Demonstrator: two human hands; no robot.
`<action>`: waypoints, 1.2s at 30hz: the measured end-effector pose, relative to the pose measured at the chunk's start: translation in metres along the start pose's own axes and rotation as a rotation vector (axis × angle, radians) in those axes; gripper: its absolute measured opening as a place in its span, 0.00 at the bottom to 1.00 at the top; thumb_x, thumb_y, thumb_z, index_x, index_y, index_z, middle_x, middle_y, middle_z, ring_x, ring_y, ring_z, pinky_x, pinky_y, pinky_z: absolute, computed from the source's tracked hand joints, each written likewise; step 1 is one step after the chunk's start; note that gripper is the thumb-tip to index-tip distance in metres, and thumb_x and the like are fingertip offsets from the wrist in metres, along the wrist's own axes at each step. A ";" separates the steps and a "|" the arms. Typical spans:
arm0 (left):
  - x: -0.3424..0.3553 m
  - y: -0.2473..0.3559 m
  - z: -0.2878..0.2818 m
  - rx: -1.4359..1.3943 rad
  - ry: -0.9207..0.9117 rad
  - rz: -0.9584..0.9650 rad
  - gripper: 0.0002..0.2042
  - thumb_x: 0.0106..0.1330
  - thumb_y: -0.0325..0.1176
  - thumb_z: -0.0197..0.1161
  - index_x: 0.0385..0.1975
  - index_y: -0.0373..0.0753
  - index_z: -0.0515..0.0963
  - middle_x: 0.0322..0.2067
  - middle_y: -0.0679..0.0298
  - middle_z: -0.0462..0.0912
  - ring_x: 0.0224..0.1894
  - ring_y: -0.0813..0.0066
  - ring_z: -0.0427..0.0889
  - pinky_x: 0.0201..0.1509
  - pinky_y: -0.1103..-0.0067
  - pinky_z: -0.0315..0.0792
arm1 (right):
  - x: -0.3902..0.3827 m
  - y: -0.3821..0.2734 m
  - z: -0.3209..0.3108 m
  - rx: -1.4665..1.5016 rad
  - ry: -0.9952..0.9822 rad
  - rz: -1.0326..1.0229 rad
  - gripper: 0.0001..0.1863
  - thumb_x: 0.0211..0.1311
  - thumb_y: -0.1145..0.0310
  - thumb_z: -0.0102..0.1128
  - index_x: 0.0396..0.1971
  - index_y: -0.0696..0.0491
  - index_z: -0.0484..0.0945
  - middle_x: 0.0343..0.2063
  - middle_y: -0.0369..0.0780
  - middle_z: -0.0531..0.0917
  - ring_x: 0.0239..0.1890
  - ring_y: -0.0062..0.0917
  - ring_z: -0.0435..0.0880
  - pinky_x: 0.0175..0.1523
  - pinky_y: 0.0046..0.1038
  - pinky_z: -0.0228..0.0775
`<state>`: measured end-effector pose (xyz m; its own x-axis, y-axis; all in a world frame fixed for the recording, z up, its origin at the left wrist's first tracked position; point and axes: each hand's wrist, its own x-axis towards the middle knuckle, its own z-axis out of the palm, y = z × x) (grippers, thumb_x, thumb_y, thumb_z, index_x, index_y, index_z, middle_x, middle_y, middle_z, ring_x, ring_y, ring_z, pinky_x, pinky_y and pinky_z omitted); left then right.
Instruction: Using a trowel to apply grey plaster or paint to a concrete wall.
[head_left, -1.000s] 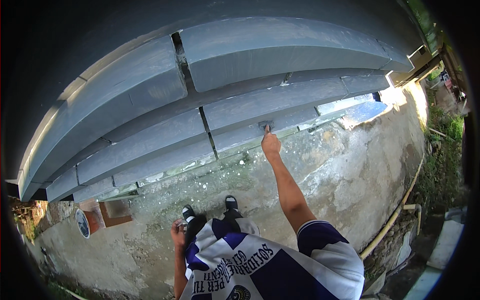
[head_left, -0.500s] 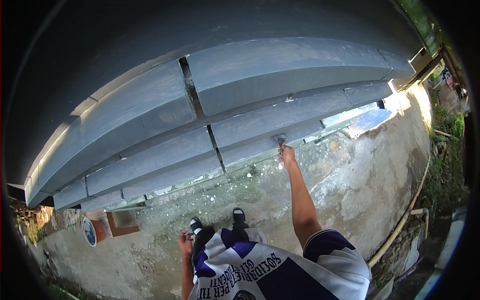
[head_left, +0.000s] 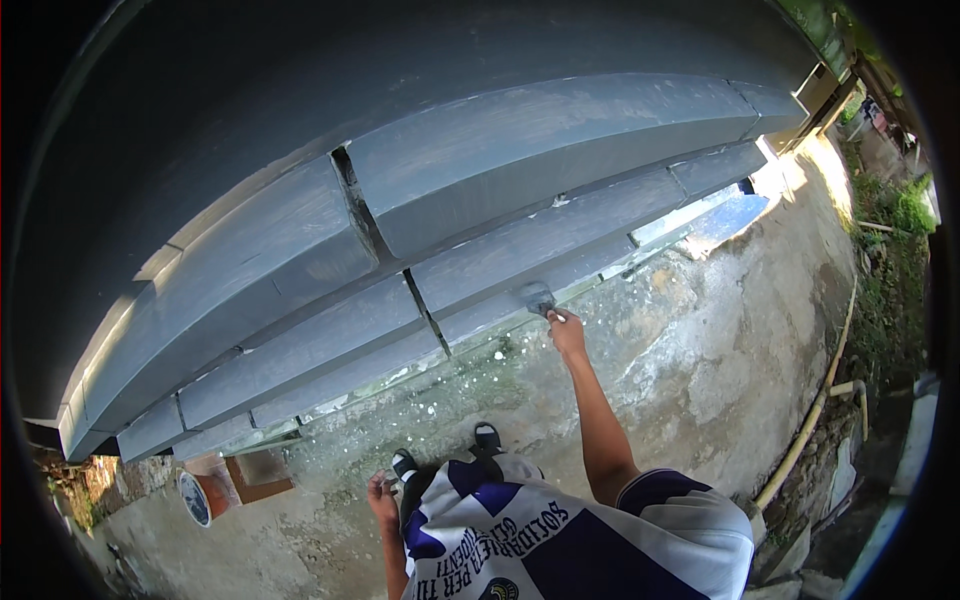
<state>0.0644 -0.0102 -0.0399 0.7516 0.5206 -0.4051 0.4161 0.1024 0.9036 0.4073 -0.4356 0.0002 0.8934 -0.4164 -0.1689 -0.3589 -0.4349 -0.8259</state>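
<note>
My right hand [head_left: 566,333] is closed round the handle of a paintbrush [head_left: 538,298]. The brush's wide, grey-smeared bristles are against the lowest grey ledge [head_left: 480,314], close to its lower edge. Above it run a middle ledge [head_left: 540,236] and a broad upper ledge [head_left: 560,120], both grey, with dark upright gaps between their sections. My left hand [head_left: 383,495] hangs low beside my leg, its fingers bent together. Whatever is between those fingers is too small to make out.
An orange bucket [head_left: 216,492] with grey-white paint on it stands at the lower left beside a piece of brown cardboard [head_left: 262,478]. White paint drops spot the concrete ground [head_left: 690,350]. A pale pipe [head_left: 815,415] and plants [head_left: 890,270] line the right side.
The brush in my right hand has moved left and slightly down along the lowest ledge. My left hand stays low by my leg. The view has shifted slightly.
</note>
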 end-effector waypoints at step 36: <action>-0.026 -0.002 0.010 -0.030 -0.095 -0.031 0.14 0.57 0.24 0.49 0.44 0.40 0.69 0.40 0.64 0.77 0.36 0.72 0.79 0.31 0.80 0.70 | 0.014 -0.022 0.022 -0.003 -0.053 -0.115 0.12 0.50 0.60 0.59 0.28 0.53 0.81 0.20 0.49 0.79 0.23 0.38 0.79 0.33 0.33 0.69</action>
<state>0.0492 -0.0325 -0.0323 0.7844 0.4337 -0.4434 0.4259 0.1432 0.8934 0.4337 -0.4142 0.0046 0.9416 -0.3210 -0.1015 -0.2541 -0.4801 -0.8396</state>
